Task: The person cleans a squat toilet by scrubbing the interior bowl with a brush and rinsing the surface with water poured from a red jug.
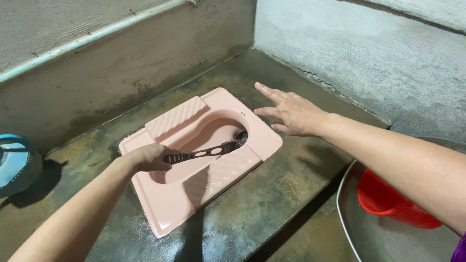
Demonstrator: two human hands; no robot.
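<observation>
At lower right, a metal basin (345, 204) holds a red bucket (388, 201); a blue basket (17, 162) sits far left. My left hand (148, 157) is clamped on a dark slotted brush (208, 152) reaching into the pink squat pan (170, 208), head at the drain. My right hand (291, 112) hovers spread, fingers apart, over the wet floor (272, 194).

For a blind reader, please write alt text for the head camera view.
The left hand holds a dark brush with its head at the drain of a pink squat toilet set in a wet concrete floor. The right hand hovers open above the toilet's far corner. A red bucket sits in a metal basin at right.
</observation>
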